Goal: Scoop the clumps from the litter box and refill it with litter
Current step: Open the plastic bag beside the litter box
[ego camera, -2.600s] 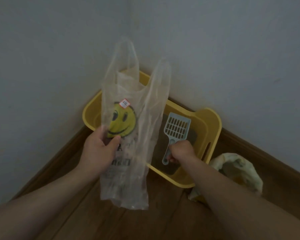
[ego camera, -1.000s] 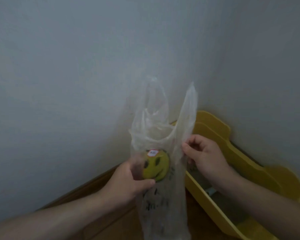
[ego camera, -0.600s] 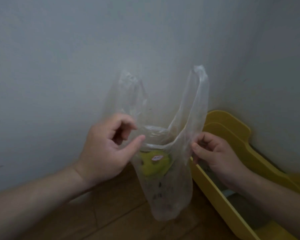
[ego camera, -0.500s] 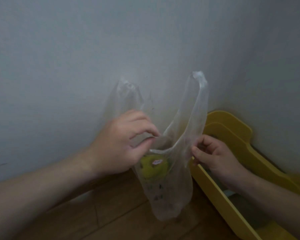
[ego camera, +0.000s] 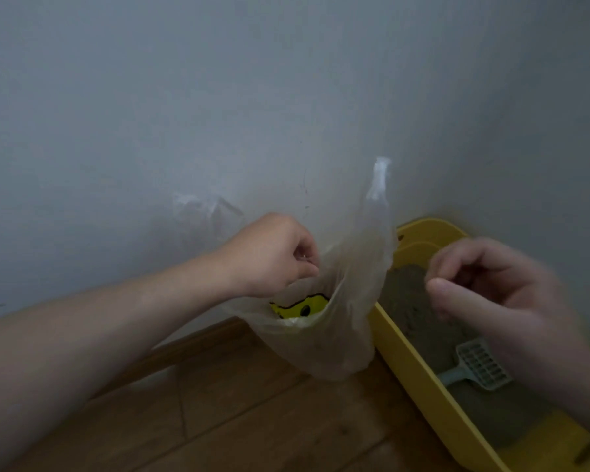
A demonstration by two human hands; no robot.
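- A person's left hand [ego camera: 273, 255] holds a clear plastic bag [ego camera: 334, 321] in the air before a grey wall [ego camera: 218, 97], its grip pinched shut on the bag's near rim.
- The bag hangs open below that hand, a yellow smiley print [ego camera: 300, 306] showing through the film; one handle loop [ego camera: 377, 185] stands up, the other [ego camera: 205, 212] trails pale against the wall.
- The right hand [ego camera: 501, 298], blurred, is apart from the bag above the litter box; its grip is loosely curled, thumb near the fingertips, with nothing seen in it.
- The yellow litter box [ego camera: 423, 379] sits on the wood floor [ego camera: 252, 420] in the room's corner, just right of the bag.
- Grey litter [ego camera: 413, 301] covers the box's bottom.
- A pale slotted scoop [ego camera: 474, 369] lies on the litter inside the box, partly under the right hand; no hand touches it.
- Clumps cannot be told apart in the dim light.
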